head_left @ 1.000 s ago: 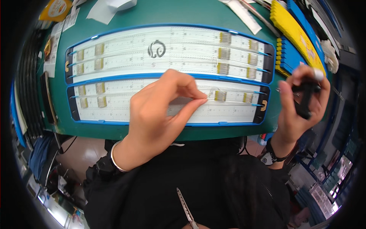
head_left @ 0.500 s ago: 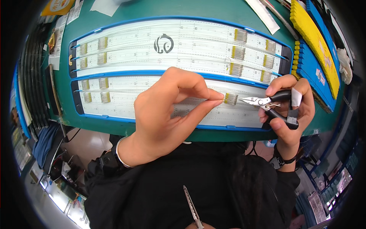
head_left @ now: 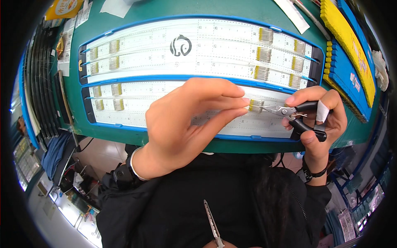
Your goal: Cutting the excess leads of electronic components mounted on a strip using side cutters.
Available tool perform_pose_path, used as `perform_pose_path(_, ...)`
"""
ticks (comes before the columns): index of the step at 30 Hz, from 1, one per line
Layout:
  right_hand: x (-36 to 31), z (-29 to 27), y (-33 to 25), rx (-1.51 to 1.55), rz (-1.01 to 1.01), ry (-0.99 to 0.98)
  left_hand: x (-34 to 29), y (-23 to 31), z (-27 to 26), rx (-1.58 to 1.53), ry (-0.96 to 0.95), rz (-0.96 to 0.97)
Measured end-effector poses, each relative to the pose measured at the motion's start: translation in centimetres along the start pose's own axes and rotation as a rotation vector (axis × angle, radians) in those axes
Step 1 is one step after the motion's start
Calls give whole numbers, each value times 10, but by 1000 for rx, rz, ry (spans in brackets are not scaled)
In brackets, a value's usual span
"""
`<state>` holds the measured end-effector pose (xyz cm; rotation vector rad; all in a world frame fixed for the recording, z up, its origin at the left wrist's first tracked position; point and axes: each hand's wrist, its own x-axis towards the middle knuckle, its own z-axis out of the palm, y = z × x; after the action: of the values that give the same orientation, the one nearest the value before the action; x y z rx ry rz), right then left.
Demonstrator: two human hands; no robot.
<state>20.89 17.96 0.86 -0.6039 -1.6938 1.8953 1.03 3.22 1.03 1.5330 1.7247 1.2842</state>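
A long blue-rimmed case (head_left: 165, 77) lies unfolded on the table, its white ruled boards strung with fine clear lines. Over the near board, the fingertips of my left hand (head_left: 173, 120) are pinched together at the yellow end of a row of small metal hooks (head_left: 257, 106). Whatever lies in the pinch is too small to make out. My right hand (head_left: 336, 108) grips black-handled pliers (head_left: 284, 110), pointing left, their slim jaw tips at the row's right end. Similar rows of hooks (head_left: 265, 36) sit on the far board.
The case stands on a green table (head_left: 111, 136). At the right are yellow foam strips (head_left: 347, 41) and blue ones (head_left: 347, 78). Dark strips (head_left: 37, 91) stand along the left edge. A yellow packet (head_left: 62, 9) is at the far left, a white strip (head_left: 292, 14) at the far right.
The whole view has shifted slightly to the right. The pliers' tips have come left relative to the row of hooks and now meet its end. My left hand stays pinched.
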Motion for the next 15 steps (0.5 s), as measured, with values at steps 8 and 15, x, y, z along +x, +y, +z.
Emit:
perform_pose_path(8,-3,-3,6,40,-48,42,0,0,-27,-60,-87,182)
perform_pose_path(15,0,-4,9,-17,-82,-28,-9,-6,-12,-107,207,18)
